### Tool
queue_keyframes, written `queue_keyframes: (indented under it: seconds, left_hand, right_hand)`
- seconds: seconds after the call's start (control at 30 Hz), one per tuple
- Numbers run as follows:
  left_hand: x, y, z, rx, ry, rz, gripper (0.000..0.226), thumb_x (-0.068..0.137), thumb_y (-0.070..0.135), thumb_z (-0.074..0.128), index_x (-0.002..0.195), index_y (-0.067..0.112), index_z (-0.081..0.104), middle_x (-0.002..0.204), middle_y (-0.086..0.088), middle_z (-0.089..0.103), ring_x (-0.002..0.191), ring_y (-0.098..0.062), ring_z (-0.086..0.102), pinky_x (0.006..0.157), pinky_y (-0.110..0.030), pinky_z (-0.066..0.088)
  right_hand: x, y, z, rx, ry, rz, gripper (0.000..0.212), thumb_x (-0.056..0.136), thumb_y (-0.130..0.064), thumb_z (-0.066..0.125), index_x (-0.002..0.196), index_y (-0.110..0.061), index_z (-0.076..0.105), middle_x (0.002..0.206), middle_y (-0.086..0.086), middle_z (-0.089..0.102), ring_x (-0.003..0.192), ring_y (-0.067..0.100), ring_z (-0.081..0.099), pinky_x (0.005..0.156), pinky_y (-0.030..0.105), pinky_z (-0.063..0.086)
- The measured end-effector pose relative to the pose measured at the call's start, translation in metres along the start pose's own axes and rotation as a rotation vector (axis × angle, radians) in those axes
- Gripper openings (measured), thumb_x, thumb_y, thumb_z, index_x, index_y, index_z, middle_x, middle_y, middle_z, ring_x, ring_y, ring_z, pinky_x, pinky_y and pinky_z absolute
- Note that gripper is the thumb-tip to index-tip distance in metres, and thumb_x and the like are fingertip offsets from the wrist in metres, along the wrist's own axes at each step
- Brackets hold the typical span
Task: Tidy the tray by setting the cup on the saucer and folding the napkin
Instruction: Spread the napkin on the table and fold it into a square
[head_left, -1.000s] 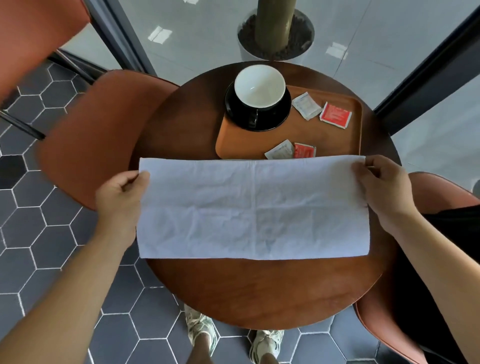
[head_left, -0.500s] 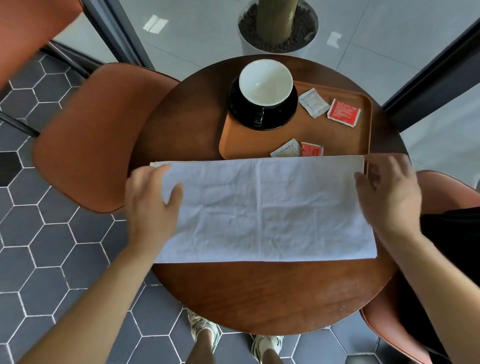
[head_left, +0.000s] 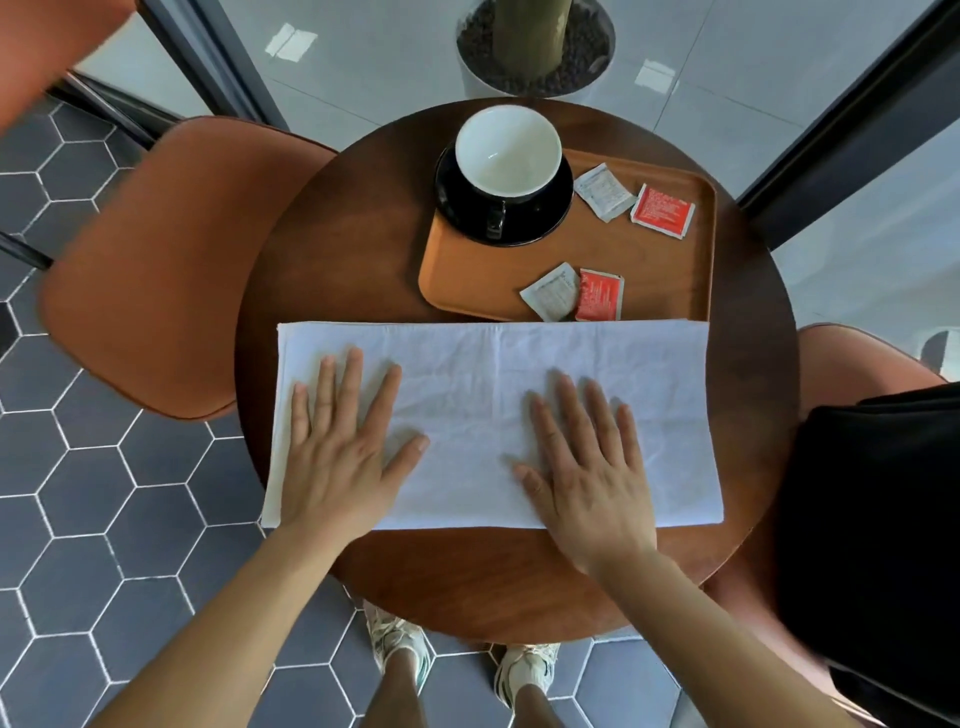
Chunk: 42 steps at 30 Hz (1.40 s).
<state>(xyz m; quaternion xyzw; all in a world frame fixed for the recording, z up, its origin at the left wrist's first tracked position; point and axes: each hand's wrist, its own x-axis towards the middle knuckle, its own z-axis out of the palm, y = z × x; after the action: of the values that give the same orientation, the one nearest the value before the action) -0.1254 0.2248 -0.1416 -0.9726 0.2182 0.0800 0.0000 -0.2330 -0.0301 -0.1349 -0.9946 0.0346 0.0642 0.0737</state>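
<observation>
Left grip (head_left: 337, 467) and right grip (head_left: 592, 478) both flat, fingers spread, pressing white rectangular napkin (head_left: 467, 384) beneath them onto round dark-wood counter (head_left: 322, 244); likely best to smooth outward from centre crease, keeping edges aligned.

Left hand (head_left: 340, 462) and right hand (head_left: 589, 467) press flat on the napkin (head_left: 467, 395).

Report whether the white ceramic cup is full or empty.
Empty: the white ceramic cup sits upright on the black saucer, bare white inside.
</observation>
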Motion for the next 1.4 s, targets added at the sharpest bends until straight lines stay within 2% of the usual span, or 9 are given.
queue_keyframes:
  seconds: [0.23, 0.4, 0.67, 0.83, 0.93, 1.0, 1.17, 1.27, 1.4]
  left_hand:
    - [-0.025, -0.006, 0.004, 0.049, 0.000, 0.053, 0.081, 0.097, 0.071, 0.018, 0.162, 0.024, 0.016, 0.171, -0.014, 0.001, 0.157, -0.036, -0.001, 0.124, -0.060, 0.011]
    - [-0.017, 0.010, -0.003, -0.029, 0.103, 0.081, 0.073, 0.099, 0.065, 0.021, 0.162, 0.029, 0.016, 0.171, -0.012, 0.003, 0.157, -0.035, 0.000, 0.125, -0.059, 0.007]
    - [-0.015, 0.024, 0.008, 0.001, 0.042, 0.042, 0.075, 0.097, 0.071, 0.020, 0.161, 0.033, 0.017, 0.171, -0.010, 0.004, 0.157, -0.036, 0.002, 0.122, -0.065, 0.008]
    - [-0.011, 0.023, -0.001, -0.062, 0.057, 0.026, 0.074, 0.097, 0.071, 0.017, 0.160, 0.033, 0.022, 0.170, -0.011, 0.012, 0.157, -0.036, 0.005, 0.123, -0.064, 0.008]
    - [0.000, 0.008, -0.009, -0.170, 0.149, -0.143, 0.069, 0.099, 0.064, 0.029, 0.158, 0.027, 0.030, 0.167, -0.013, 0.020, 0.156, -0.035, 0.011, 0.123, -0.060, 0.009]
    - [0.008, -0.001, -0.014, -0.190, 0.175, -0.227, 0.066, 0.102, 0.055, 0.037, 0.158, 0.020, 0.030, 0.166, -0.019, 0.021, 0.155, -0.038, 0.013, 0.122, -0.060, 0.011]
    - [0.026, -0.025, -0.025, -0.320, 0.312, -0.451, 0.061, 0.097, 0.028, 0.065, 0.145, -0.004, 0.045, 0.133, -0.031, 0.051, 0.124, -0.048, 0.046, 0.106, -0.054, 0.034]
    - [0.042, -0.040, -0.030, -0.463, 0.324, -0.573, 0.046, 0.094, 0.026, 0.068, 0.133, 0.001, 0.062, 0.116, -0.027, 0.062, 0.114, -0.044, 0.052, 0.099, -0.047, 0.040]
    - [0.054, -0.051, -0.031, -0.572, 0.334, -0.567, 0.020, 0.086, 0.020, 0.075, 0.103, 0.009, 0.074, 0.093, -0.013, 0.070, 0.097, -0.035, 0.058, 0.076, -0.035, 0.041]
  right_hand:
    - [-0.036, -0.014, 0.002, 0.019, -0.032, 0.013, 0.071, 0.103, -0.062, 0.026, 0.161, -0.024, 0.013, 0.170, 0.006, 0.003, 0.156, 0.032, -0.002, 0.122, 0.058, 0.012]
    - [-0.016, -0.005, -0.007, 0.035, 0.038, 0.104, 0.070, 0.102, -0.062, 0.026, 0.160, -0.023, 0.021, 0.169, 0.007, 0.012, 0.155, 0.036, 0.005, 0.124, 0.057, 0.009]
    - [0.005, 0.013, -0.003, -0.022, 0.009, -0.041, 0.071, 0.103, -0.064, 0.021, 0.161, -0.026, 0.010, 0.170, 0.004, 0.006, 0.156, 0.032, -0.001, 0.124, 0.057, 0.010]
    - [-0.003, 0.051, -0.022, 0.151, 0.288, 0.271, 0.061, 0.100, -0.049, 0.044, 0.143, -0.007, 0.051, 0.150, 0.017, 0.048, 0.134, 0.042, 0.042, 0.110, 0.053, 0.037]
    - [-0.004, 0.081, -0.030, 0.158, 0.302, 0.431, 0.050, 0.101, -0.036, 0.053, 0.141, -0.006, 0.052, 0.151, 0.015, 0.048, 0.135, 0.039, 0.040, 0.107, 0.054, 0.038]
    - [0.000, 0.088, -0.029, 0.137, 0.270, 0.404, 0.046, 0.102, -0.030, 0.052, 0.142, -0.007, 0.052, 0.151, 0.014, 0.048, 0.137, 0.039, 0.039, 0.109, 0.054, 0.036]
    - [0.015, 0.099, -0.032, 0.246, 0.426, 0.398, 0.036, 0.099, -0.011, 0.050, 0.132, -0.003, 0.062, 0.122, 0.020, 0.065, 0.110, 0.045, 0.050, 0.092, 0.051, 0.044]
    - [0.023, 0.101, -0.037, 0.294, 0.430, 0.445, 0.030, 0.096, -0.006, 0.058, 0.124, -0.003, 0.068, 0.107, 0.021, 0.068, 0.100, 0.044, 0.051, 0.086, 0.049, 0.045]
    - [0.025, 0.098, -0.041, 0.315, 0.467, 0.409, 0.018, 0.093, -0.007, 0.066, 0.108, -0.003, 0.074, 0.099, 0.017, 0.069, 0.093, 0.038, 0.053, 0.076, 0.040, 0.044]
